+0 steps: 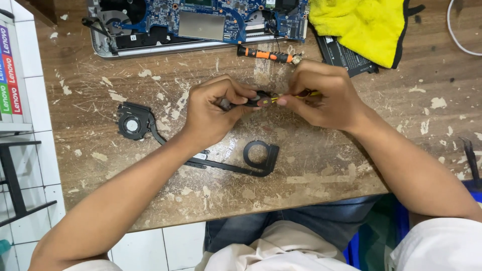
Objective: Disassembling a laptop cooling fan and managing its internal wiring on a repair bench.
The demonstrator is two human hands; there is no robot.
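Note:
My left hand (213,108) grips a small black part (257,98) above the middle of the worn wooden table (321,170). My right hand (324,95) meets it from the right, pinching a thin tool with a yellow handle (301,94) whose tip touches the black part. Most of that part is hidden by my fingers. Below my hands lies a black heat pipe assembly with a round fan (132,124) at its left end and an empty ring-shaped housing (260,154) at its right end.
An opened laptop with a blue circuit board (201,22) lies at the table's far edge. An orange and black screwdriver (266,54) rests before it. A yellow cloth (361,25) covers a black battery (346,56). A white cable (454,35) curls far right.

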